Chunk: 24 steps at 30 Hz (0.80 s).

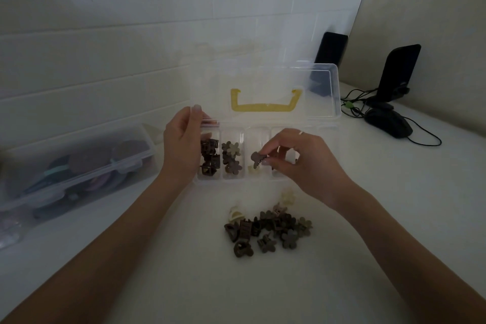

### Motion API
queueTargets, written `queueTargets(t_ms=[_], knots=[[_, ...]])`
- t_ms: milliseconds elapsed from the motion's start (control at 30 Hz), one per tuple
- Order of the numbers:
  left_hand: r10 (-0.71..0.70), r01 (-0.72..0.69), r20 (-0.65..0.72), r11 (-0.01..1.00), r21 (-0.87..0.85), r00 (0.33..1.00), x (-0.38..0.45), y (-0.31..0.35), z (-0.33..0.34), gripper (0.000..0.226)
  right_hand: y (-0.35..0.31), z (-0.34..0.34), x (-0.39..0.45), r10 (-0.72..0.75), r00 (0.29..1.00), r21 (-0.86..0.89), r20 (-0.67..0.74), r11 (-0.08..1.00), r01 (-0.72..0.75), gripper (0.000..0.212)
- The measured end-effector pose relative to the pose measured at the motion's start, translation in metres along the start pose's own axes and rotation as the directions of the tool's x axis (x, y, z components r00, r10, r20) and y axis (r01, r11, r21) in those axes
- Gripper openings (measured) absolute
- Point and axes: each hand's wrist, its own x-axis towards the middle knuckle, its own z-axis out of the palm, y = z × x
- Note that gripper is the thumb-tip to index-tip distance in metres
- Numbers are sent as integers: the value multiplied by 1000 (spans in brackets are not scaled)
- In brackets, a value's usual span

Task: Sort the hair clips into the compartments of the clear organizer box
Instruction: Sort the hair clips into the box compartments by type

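Observation:
The clear organizer box (327,137) stands open on the white table, its lid (268,79) with a yellow handle (265,106) raised behind. My left hand (184,144) grips the box's left end, thumb at the lid corner. My right hand (297,158) pinches a brown flower hair clip (256,160) above the third compartment. The leftmost compartment holds dark square clips (209,156). Beside it, the second holds flower clips (231,156). A pale clip (253,169) lies in the third. A pile of loose brown and cream clips (271,226) lies in front of the box.
A second clear, closed box (79,166) with round items stands at the left by the tiled wall. Behind the organizer at the right are two dark upright devices (399,73), cables (355,105) and a black mouse (389,121).

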Motion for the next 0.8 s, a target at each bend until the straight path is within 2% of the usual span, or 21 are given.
queueTargets(t_ms=[233, 433, 633, 800], knots=[[-26, 26, -10, 1000, -5, 1000, 3, -1, -1, 35, 0, -17, 1, -22, 998, 26, -55, 999, 24, 13], [-60, 60, -35, 998, -1, 998, 14, -8, -10, 35, 14, -25, 2, -39, 987, -201, -157, 980, 6, 14], [-31, 32, -55, 999, 18, 998, 12, -4, -9, 35, 23, -29, 2, -16, 977, -253, -211, 967, -39, 13], [-39, 39, -51, 999, -10, 998, 13, -3, -10, 35, 17, -20, 0, -82, 969, -244, -233, 970, 24, 7]])
